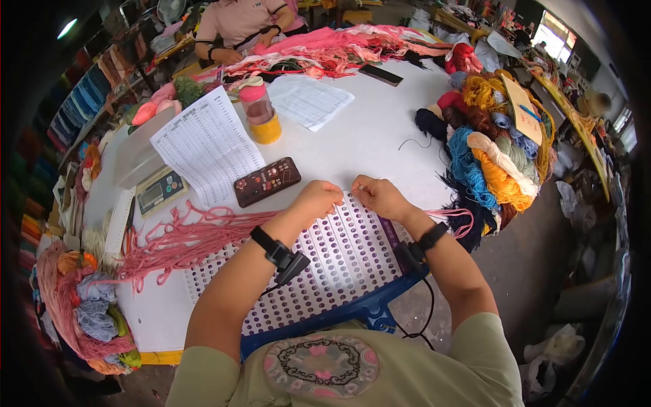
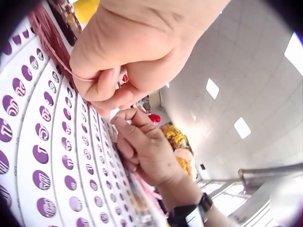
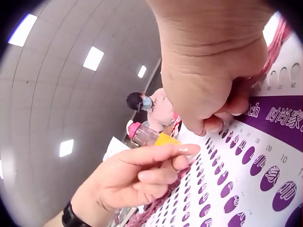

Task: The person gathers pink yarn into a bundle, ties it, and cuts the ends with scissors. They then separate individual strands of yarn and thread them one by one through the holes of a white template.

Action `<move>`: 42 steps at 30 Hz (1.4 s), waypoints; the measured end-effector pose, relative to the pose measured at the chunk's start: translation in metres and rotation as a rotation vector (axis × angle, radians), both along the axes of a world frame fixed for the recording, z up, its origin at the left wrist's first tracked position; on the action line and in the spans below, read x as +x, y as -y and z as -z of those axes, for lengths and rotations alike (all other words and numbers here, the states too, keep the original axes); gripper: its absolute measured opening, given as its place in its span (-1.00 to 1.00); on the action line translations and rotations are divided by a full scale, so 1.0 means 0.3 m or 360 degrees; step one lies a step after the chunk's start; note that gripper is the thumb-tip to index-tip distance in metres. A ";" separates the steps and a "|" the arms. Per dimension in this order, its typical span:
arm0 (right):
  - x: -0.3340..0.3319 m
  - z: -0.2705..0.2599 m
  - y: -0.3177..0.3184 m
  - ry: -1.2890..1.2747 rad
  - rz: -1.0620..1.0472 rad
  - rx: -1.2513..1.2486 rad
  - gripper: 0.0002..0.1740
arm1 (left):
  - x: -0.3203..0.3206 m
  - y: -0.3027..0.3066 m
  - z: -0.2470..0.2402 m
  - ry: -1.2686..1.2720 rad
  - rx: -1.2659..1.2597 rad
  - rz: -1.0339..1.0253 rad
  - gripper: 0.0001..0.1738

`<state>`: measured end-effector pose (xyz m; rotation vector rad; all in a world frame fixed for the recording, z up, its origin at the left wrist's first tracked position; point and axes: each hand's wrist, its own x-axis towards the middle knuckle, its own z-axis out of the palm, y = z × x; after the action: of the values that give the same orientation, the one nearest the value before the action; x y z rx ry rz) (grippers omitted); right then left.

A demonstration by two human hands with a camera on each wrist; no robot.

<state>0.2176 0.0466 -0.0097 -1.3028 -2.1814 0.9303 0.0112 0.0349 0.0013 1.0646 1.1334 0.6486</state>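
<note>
A white board (image 1: pixel 332 261) with rows of purple-backed holes lies in front of me, and both hands meet at its far edge. My left hand (image 1: pixel 319 201) has curled fingers gripping a thin strand of pink yarn (image 2: pixel 81 75) in the left wrist view. Close beside it, my right hand (image 1: pixel 381 198) bends its fingers down at the board's edge. In the right wrist view, pink yarn (image 3: pixel 274 53) runs in under the right hand's curled fingers; its fingertips are partly hidden. A long bundle of pink yarn (image 1: pixel 196 237) stretches left across the board and table.
Behind the hands lie a dark patterned case (image 1: pixel 267 182), printed sheets (image 1: pixel 207 146), a pink-lidded bottle (image 1: pixel 258 108) and a phone (image 1: pixel 380 74). A scale (image 1: pixel 161 190) sits at left. Colourful yarn heaps (image 1: pixel 498 163) line the right edge. Another person (image 1: pixel 237 27) sits opposite.
</note>
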 end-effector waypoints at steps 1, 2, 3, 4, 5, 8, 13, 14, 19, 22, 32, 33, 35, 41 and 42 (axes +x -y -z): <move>0.005 0.009 0.000 -0.0002 0.0006 -0.0006 -0.87 | 0.023 -0.001 0.029 -0.0384 0.0185 0.0020 -0.65; 0.010 0.019 -0.002 -0.0102 0.0008 -0.0068 -0.87 | 0.037 -0.006 0.055 -0.0611 0.0406 -0.0010 -0.64; 0.013 0.020 -0.002 -0.0203 0.0013 -0.0129 -0.87 | 0.046 0.001 0.044 -0.0614 0.0406 0.0002 -0.64; 0.016 0.020 -0.001 -0.0209 0.0024 -0.0132 -0.87 | 0.051 0.008 0.032 -0.0706 0.0578 0.0006 -0.64; 0.018 0.018 0.000 -0.0241 0.0012 -0.0170 -0.87 | 0.054 0.014 0.019 -0.0798 0.0749 0.0008 -0.64; 0.022 0.047 -0.022 -0.0367 -0.0064 -0.0223 -0.90 | 0.071 0.016 -0.010 -0.0449 0.0288 -0.0075 -0.69; 0.021 -0.014 -0.009 -0.0454 -0.0072 -0.0297 -0.90 | 0.077 -0.028 0.031 0.0141 -0.0098 -0.0132 -0.81; 0.017 -0.050 0.000 -0.0416 0.0003 -0.0415 -0.89 | 0.083 -0.029 0.033 0.0167 -0.0095 -0.0069 -0.84; 0.028 -0.047 -0.035 -0.0404 -0.0015 -0.0776 -0.82 | 0.101 -0.012 0.017 -0.0237 0.0222 -0.0078 -0.84; 0.049 -0.035 -0.052 -0.0625 -0.0134 -0.0953 -0.77 | 0.032 0.005 0.027 -0.0245 0.0332 -0.0162 -0.83; 0.055 -0.022 -0.053 -0.0733 -0.0176 -0.1009 -0.73 | 0.028 0.008 0.082 0.0156 0.0285 -0.0228 -0.77; 0.055 -0.022 -0.052 -0.0764 -0.0168 -0.1025 -0.73 | 0.028 0.014 0.069 0.0159 0.0285 -0.0225 -0.77; 0.056 -0.025 -0.056 -0.0727 -0.0174 -0.1013 -0.73 | 0.017 0.042 0.010 0.0289 0.0172 -0.0156 -0.75; 0.060 -0.018 -0.058 -0.0799 -0.0229 -0.1016 -0.62 | 0.090 0.080 -0.060 0.0155 0.0025 0.0124 -0.70; 0.060 -0.034 -0.052 -0.0782 -0.0223 -0.1004 -0.59 | 0.107 0.080 -0.065 0.0169 0.0027 0.0115 -0.70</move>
<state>0.2356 0.0623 0.0003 -1.0082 -1.6611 1.8729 0.0434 0.0111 0.0208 1.0685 0.9953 0.6512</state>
